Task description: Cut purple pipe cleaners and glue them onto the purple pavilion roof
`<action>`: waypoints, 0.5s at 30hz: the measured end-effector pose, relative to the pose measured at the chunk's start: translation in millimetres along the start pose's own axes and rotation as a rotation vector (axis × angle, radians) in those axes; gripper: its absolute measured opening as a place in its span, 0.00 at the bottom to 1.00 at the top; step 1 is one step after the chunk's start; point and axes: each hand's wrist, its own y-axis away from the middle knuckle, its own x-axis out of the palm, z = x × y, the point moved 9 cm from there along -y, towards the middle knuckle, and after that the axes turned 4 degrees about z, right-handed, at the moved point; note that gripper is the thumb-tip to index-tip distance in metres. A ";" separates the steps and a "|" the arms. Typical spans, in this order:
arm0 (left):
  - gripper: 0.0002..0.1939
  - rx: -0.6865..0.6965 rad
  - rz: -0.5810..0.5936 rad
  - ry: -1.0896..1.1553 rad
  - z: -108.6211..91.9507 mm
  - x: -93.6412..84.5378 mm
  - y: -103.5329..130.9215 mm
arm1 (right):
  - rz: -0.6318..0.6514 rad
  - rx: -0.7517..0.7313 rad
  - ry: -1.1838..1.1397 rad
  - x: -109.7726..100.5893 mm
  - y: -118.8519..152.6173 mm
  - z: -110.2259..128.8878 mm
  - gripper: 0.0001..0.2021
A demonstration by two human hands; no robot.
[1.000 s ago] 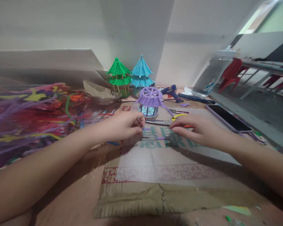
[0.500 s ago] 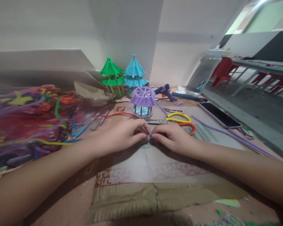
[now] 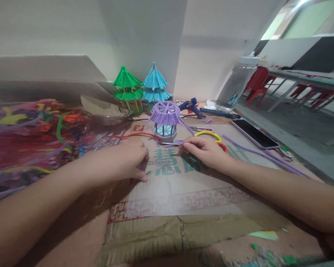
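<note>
Resting low over the printed cardboard sheet (image 3: 144, 237), the person's left hand (image 3: 125, 159) has its thumb parted from its loosely bent fingers. The right hand (image 3: 206, 150) is to the right and slightly farther off, thumb and forefinger drawn together by small purple strips (image 3: 178, 142); whether a piece is pinched between them cannot be told. It partly covers the scissors (image 3: 169, 143), whose blades point left and whose yellow and orange handles show behind and to the right of it.

Just beyond the blades stands the purple model (image 3: 165, 115), upright, with a fringed roof over dark posts and a pale blue base. A red stem (image 3: 133, 134) runs from the left towards the blades. On the far side, a green model (image 3: 126, 83) and a blue model (image 3: 155, 83) stand side by side, left of a blue glue gun (image 3: 193, 107) and a clear bottle (image 3: 236, 85). Long purple stems (image 3: 245, 150) and a phone (image 3: 254, 133) lie on the right. Over on the left are a bowl (image 3: 105, 115) and a blurred heap of colourful stems (image 3: 30, 128).
</note>
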 end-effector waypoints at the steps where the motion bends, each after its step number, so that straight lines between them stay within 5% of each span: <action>1: 0.22 -0.014 0.030 -0.012 -1.0 1.0 -1.7 | -0.016 0.004 -0.024 -1.8 -0.4 -2.7 0.15; 6: 0.20 -0.076 0.073 0.051 -1.4 -1.6 -3.9 | -0.027 0.013 -0.099 3.0 0.8 -6.5 0.14; 10: 0.15 0.020 0.039 0.278 -10.0 -9.3 -6.2 | 0.017 0.089 -0.532 3.2 -0.2 -18.7 0.14; 12: 0.13 0.016 0.049 0.401 -8.1 -7.2 -10.6 | 0.226 0.116 -0.703 6.9 1.2 -19.4 0.17; 15: 0.14 -0.105 0.132 0.656 5.7 11.3 -18.2 | 0.768 0.146 -0.666 18.8 25.0 -8.5 0.19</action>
